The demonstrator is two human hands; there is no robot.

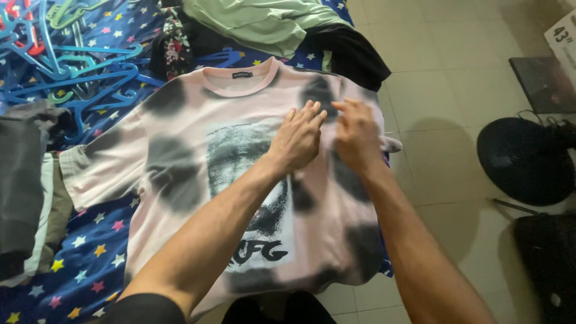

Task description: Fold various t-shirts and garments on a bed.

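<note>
We record 1 pink T-shirt [180, 150] with black blotches and a grey printed panel, spread face-up across the centre of the frame on a blue star-patterned bedsheet [90, 264]. Our left hand [298, 137] lies flat and open on its upper chest, fingers extended and gripping nothing, while our right hand [355, 135] rests just beside it, fingers loosely curled on the fabric, hold indeterminate. Also noted: blue plastic hangers [72, 66] upper left, 1 green garment [264, 21] at top, 1 black fan [525, 159] at right.
</note>
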